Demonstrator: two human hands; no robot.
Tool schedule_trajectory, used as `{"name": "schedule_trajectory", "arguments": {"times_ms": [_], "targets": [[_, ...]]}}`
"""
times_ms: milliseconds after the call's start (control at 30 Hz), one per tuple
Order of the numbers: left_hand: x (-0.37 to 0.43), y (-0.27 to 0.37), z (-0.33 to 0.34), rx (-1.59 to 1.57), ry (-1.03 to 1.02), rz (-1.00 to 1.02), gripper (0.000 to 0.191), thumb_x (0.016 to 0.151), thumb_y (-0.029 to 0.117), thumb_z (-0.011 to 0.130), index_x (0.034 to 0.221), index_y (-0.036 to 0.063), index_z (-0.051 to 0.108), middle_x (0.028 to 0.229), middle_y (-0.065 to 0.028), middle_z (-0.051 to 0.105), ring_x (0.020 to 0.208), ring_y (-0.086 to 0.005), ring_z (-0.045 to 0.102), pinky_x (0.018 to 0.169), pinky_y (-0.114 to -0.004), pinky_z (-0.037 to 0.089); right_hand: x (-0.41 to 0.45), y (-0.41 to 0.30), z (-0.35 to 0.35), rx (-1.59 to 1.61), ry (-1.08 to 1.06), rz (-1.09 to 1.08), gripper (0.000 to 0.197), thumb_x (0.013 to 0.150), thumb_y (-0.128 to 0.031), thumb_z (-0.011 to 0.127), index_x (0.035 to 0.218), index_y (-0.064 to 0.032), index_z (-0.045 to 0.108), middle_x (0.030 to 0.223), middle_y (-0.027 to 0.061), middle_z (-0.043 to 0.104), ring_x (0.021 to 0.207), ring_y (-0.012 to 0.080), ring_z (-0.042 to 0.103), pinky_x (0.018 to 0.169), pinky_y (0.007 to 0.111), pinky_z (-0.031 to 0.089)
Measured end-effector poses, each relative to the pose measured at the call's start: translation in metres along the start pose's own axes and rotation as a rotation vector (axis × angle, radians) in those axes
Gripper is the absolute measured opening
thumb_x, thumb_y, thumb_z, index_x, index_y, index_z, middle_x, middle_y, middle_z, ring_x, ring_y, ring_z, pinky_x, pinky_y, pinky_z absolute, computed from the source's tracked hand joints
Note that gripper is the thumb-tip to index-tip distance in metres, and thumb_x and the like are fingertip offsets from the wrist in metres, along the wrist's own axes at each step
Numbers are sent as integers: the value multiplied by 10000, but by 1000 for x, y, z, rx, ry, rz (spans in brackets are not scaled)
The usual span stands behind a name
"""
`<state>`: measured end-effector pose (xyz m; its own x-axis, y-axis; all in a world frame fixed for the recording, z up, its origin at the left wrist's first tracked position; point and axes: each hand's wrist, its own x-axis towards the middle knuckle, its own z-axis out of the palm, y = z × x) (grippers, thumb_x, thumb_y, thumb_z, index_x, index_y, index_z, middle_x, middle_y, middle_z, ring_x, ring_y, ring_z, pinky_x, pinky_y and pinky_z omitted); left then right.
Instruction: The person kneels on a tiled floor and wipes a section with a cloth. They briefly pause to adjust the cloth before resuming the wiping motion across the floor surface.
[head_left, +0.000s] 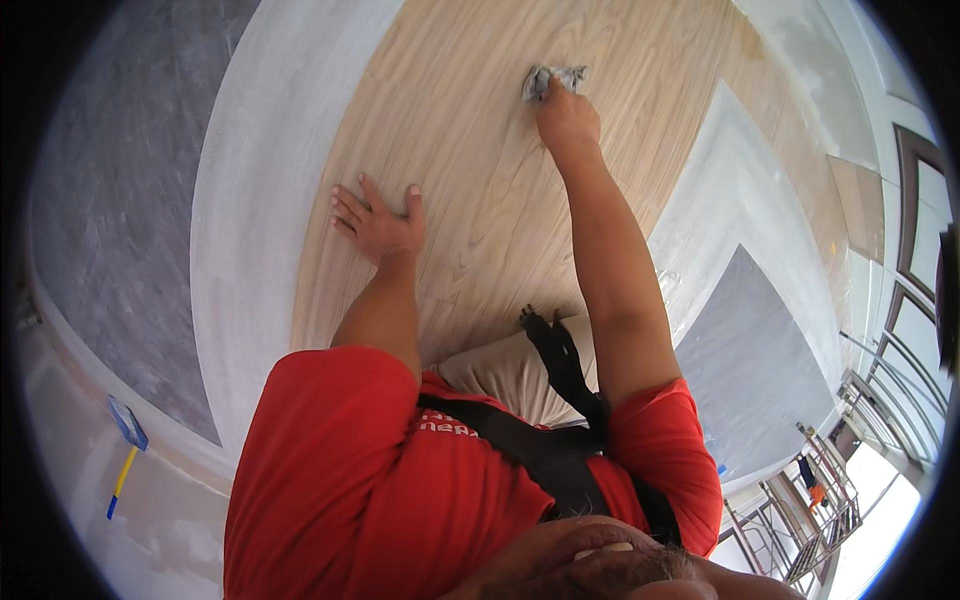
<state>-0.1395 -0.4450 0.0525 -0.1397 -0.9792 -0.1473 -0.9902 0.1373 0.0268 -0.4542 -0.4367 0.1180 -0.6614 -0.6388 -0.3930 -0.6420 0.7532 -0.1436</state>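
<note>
My left hand (386, 225) rests palm down on the wood-look plank floor (480, 210), fingers spread, holding nothing. Farther out and to the right, my right hand (570, 120) presses a crumpled grey-white rag (577, 77) against the same planks, the index finger extended over it. Part of the rag is covered by the fingers. Both arms reach forward from the red shirt (330, 450). Black straps (559, 352) hang in front of my bent legs in beige trousers (487, 367).
A whitish plank band (255, 172) borders the wood-look area, with dark grey flooring (135, 187) beyond. Another grey patch (757, 360) lies at right. A tool with a blue head (127, 422) and yellow-blue handle is at lower left. Metal scaffolding (825, 517) stands at lower right.
</note>
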Motion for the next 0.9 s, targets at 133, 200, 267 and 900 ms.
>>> {"name": "schedule_trajectory", "arguments": {"times_ms": [133, 200, 267, 900], "targets": [[-3, -8, 6, 14, 50, 5, 979, 914, 772, 399, 1612, 105, 238, 1656, -310, 95, 1544, -444, 105, 1241, -575, 65, -79, 35, 24, -85, -87, 6, 475, 1037, -311, 460, 1503, -217, 486, 1152, 233, 685, 1018, 405, 694, 866, 502, 559], [-4, -10, 12, 7, 94, 19, 973, 915, 769, 407, 1608, 103, 251, 1649, -317, 118, 1539, -450, 122, 1236, -584, 85, -114, 80, 27, -69, -69, 97, 469, 1039, -322, 462, 1503, -260, 488, 1155, 241, 679, 1001, 413, 696, 857, 509, 559], [-5, -9, 16, 6, 137, 28, 970, 917, 769, 409, 1604, 102, 258, 1644, -323, 134, 1538, -449, 131, 1231, -590, 98, -134, 144, 35, -16, 40, 266, 460, 1038, -337, 466, 1495, -293, 497, 1119, 258, 679, 991, 425, 692, 854, 515, 555], [-4, 64, -2, -165, -10, -23, 1021, 927, 792, 295, 1619, 51, 178, 1659, -317, 53, 1555, -436, 50, 1219, -630, 24, -414, 260, 119, 252, 20, 604, 455, 1047, -334, 473, 1496, -261, 489, 1010, 282, 632, 858, 448, 685, 770, 530, 547]]}}
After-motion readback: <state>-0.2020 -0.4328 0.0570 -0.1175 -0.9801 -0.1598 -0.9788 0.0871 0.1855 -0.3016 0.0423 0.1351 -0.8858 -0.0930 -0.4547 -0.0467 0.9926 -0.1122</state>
